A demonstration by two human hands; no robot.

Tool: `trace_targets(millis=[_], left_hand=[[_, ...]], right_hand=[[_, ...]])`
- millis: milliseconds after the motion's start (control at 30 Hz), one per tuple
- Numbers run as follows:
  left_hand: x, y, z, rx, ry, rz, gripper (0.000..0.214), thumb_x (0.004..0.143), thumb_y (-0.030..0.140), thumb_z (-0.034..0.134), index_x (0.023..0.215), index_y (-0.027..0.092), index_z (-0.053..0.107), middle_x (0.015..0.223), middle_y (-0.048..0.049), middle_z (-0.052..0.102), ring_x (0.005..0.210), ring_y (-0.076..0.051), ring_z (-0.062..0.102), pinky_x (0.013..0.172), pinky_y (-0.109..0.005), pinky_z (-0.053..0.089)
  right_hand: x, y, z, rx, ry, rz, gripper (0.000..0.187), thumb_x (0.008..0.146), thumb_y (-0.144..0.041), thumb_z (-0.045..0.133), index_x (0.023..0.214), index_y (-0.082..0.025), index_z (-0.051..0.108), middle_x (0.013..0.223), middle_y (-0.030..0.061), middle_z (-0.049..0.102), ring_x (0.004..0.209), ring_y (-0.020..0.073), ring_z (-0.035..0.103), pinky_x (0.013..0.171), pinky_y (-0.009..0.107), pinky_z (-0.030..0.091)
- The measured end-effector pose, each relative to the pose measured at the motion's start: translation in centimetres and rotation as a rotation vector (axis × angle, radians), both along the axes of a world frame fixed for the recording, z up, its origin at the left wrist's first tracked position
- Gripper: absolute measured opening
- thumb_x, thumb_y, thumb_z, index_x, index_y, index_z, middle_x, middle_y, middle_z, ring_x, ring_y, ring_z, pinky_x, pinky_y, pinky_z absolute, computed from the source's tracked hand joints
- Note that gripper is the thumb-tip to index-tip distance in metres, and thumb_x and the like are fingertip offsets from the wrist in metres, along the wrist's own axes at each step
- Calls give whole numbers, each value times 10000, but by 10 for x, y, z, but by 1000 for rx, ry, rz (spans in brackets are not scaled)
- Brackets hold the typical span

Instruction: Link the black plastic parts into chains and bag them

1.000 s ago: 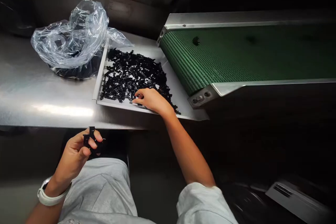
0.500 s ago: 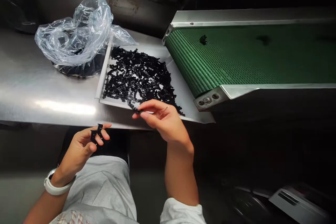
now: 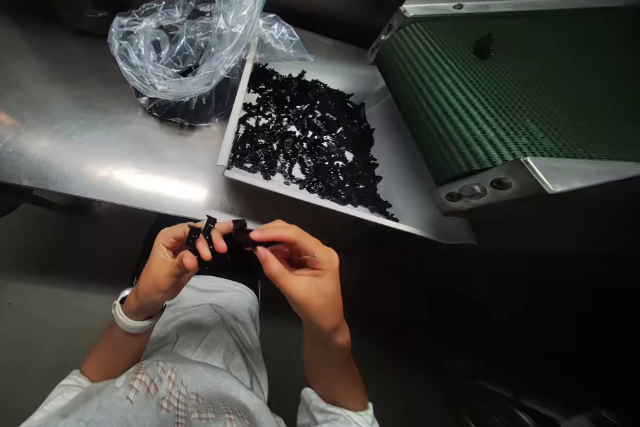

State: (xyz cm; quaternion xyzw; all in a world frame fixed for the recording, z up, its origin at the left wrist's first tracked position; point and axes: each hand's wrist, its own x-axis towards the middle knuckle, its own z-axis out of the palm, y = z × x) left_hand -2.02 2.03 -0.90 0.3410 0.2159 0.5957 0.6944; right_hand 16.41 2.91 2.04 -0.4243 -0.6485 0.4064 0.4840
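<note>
My left hand [image 3: 175, 260] has two small black plastic parts lodged among its fingers: one part [image 3: 193, 236] by the index finger and another part [image 3: 209, 229] just beyond it. My right hand [image 3: 300, 267] pinches a further dark part [image 3: 243, 235] between thumb and fingertips. That part meets the tip of an outstretched left finger; whether it is gripped there I cannot tell. Both hands are in front of the table edge, below a white tray [image 3: 310, 195] that holds a heap of similar black parts [image 3: 310, 133].
A clear plastic bag [image 3: 195, 47] with dark contents stands left of the tray on the metal table [image 3: 75, 147]. To the right, a green conveyor belt [image 3: 500, 100] ends over the tray's side, carrying a dark piece [image 3: 483, 47]. Its metal frame [image 3: 480, 188] juts toward me.
My right hand has left the tray's front edge with the black part and come to my left hand's fingertips. The view has shifted, and the piece on the belt sits farther from the belt's end.
</note>
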Motion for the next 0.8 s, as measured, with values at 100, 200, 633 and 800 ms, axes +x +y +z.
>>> trace_targets(millis=[100,200,633,800], left_hand=[[-6,0,1,-79,-118,-108,212,843,442,793,807,234,772,842,11,724,1005,-195,748,1037,-378,534],[-12,2,0,-118,-207,-258,214,869,434,770,826,225,762,848,13,715,925,-162,753,941,-333,571],[-11,10,-1,-120,-50,-441,524,779,574,802,587,168,531,649,-19,569,711,-204,707,741,-343,582],[-11,9,-5,-176,-3,-394,569,718,631,826,561,177,520,656,-28,587,703,-180,659,772,-351,567]], right_hand=[[5,-2,10,353,-270,-41,289,882,12,618,1004,-212,751,979,64,740,676,94,664,534,177,519],[11,5,16,497,-394,32,263,890,34,620,996,-174,741,1012,101,749,781,114,719,635,178,577],[11,22,0,380,-103,278,290,871,11,661,983,-239,756,965,54,779,837,145,740,636,214,587],[12,13,1,69,99,106,261,967,-235,581,1152,-292,754,944,33,586,728,131,552,556,246,473]])
